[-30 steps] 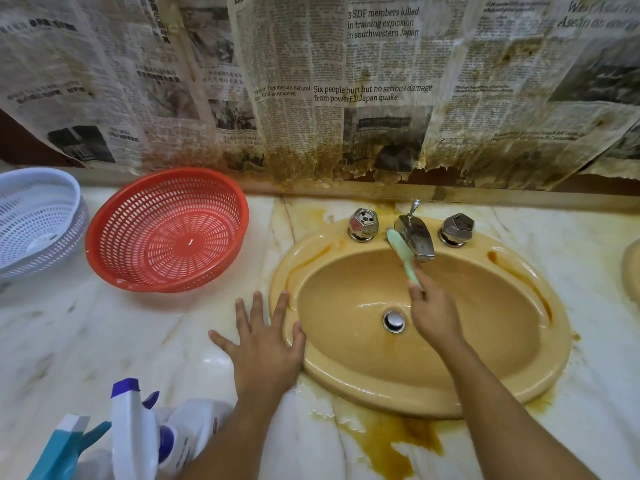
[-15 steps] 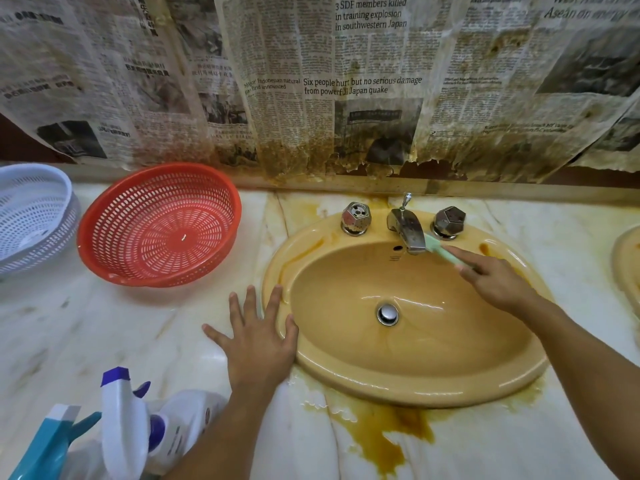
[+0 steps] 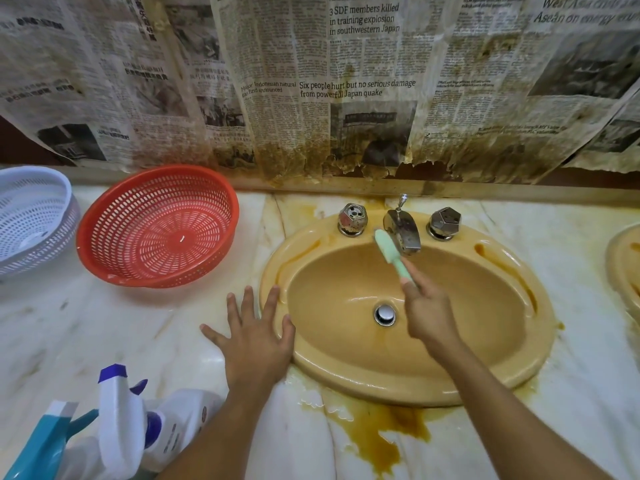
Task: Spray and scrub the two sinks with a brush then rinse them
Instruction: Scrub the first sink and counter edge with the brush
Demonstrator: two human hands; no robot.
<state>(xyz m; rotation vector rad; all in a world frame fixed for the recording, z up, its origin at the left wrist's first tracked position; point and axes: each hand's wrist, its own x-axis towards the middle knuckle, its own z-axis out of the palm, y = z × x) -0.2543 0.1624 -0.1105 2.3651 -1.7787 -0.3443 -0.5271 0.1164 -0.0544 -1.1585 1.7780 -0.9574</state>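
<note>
A yellow oval sink (image 3: 485, 368) is set in the marble counter, with a chrome drain (image 3: 384, 314) at its bottom. My right hand (image 3: 427, 311) grips the handle of a pale green brush (image 3: 389, 249) over the basin; the brush head touches the left side of the chrome faucet spout (image 3: 403, 230). My left hand (image 3: 254, 344) lies flat with spread fingers on the counter, fingertips touching the sink's left rim. A second yellow sink (image 3: 623, 268) shows only its edge at the far right. Two spray bottles, white-and-blue (image 3: 121, 424) and teal (image 3: 45, 441), stand at the lower left.
Two faucet knobs (image 3: 352, 219) (image 3: 444, 221) flank the spout. A red basket (image 3: 157, 226) and a white basket (image 3: 31, 216) sit on the counter at the left. Brown stains (image 3: 377, 431) run down the counter in front of the sink. Stained newspaper (image 3: 346, 81) covers the wall.
My right hand swung the brush from the right side of the spout back to its left side. The left hand stayed on the counter.
</note>
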